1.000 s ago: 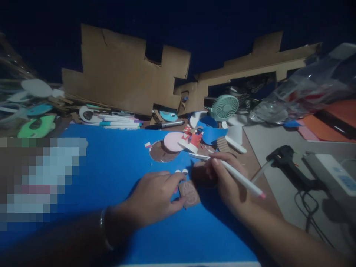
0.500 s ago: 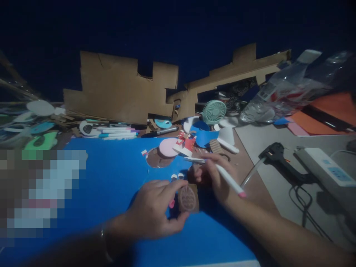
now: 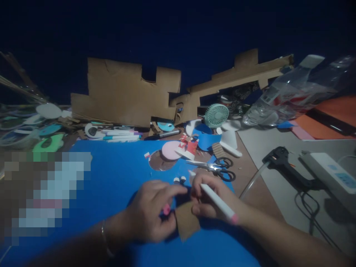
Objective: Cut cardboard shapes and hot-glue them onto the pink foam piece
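Observation:
My right hand (image 3: 213,194) is closed around a white marker (image 3: 215,198) with pink ends, its tip pointing away from me. Fingers of that hand also meet the upper right edge of a small brown cardboard piece (image 3: 187,221), which shows a plain face. My left hand (image 3: 151,211) is curled at the left of the cardboard, with a pink marker cap (image 3: 166,209) tucked between its fingers. Just beyond the hands lie two small white-and-black paper pieces (image 3: 179,180). Scissors (image 3: 213,167) with black handles rest, blades apart, behind my right hand.
A blue sheet (image 3: 119,163) covers the work area. Paper scraps, a pink oval (image 3: 171,150), several markers (image 3: 122,135) and a green fan (image 3: 216,115) lie behind. On the right are a glue gun (image 3: 289,168), a power strip (image 3: 330,172) and plastic bottles (image 3: 286,92). Cut cardboard (image 3: 119,96) stands at the back.
The cardboard piece has turned from its face with a drawn oval pattern to a plain face. My right hand has come away from the scissors, nearer to me, and reached the cardboard.

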Available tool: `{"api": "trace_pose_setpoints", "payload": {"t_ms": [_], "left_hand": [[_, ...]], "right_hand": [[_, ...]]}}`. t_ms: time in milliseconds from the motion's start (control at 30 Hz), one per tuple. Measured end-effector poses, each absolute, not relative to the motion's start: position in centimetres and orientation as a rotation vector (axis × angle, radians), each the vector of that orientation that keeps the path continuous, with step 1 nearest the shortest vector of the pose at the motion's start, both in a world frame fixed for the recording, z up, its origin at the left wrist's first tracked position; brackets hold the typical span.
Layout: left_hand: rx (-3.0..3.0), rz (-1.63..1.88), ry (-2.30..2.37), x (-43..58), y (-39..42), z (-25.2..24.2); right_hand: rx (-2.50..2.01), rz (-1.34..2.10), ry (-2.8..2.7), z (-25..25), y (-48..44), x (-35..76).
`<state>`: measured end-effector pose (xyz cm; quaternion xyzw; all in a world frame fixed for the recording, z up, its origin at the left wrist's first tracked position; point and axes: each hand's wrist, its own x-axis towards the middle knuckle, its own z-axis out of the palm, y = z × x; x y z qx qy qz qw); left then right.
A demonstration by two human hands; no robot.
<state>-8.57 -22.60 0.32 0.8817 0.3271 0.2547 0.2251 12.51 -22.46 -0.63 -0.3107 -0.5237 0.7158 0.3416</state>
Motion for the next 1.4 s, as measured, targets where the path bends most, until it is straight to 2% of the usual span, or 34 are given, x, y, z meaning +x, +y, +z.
{"api": "trace_pose_setpoints", "payload": {"t_ms": [167,333,500,800,1000,1167,1400], "left_hand": [[1.798,0.692,1.362,-8.7,-20.7,0.1],[1.428,0.804,1.268,-8.7,-20.3,0.0],[1.206,0.816,1.098,-8.7,-20.6,-0.4],[0.978,0.759,0.874,-7.7,-21.2,-0.5],[0.713,0.633,0.781,-5.7,-22.7,0.3],[0.525,0.545,0.799,-5.1,-23.1,0.6],[0.561,0.554,0.892,-4.9,-23.1,0.8]], "right_hand": [[-0.959,1.651,-1.378,-1.4,-22.1,12.3],[-1.146,1.190,-1.854,-1.6,-22.7,11.9],[-1.253,0.905,-1.922,-1.8,-22.8,11.7],[-1.014,1.004,-1.589,-0.9,-23.4,10.9],[-0.845,1.484,-1.098,-0.4,-23.9,9.6],[-0.764,1.615,-0.957,-0.2,-23.7,9.5],[-0.744,1.780,-0.849,-0.2,-23.6,9.5]]}}
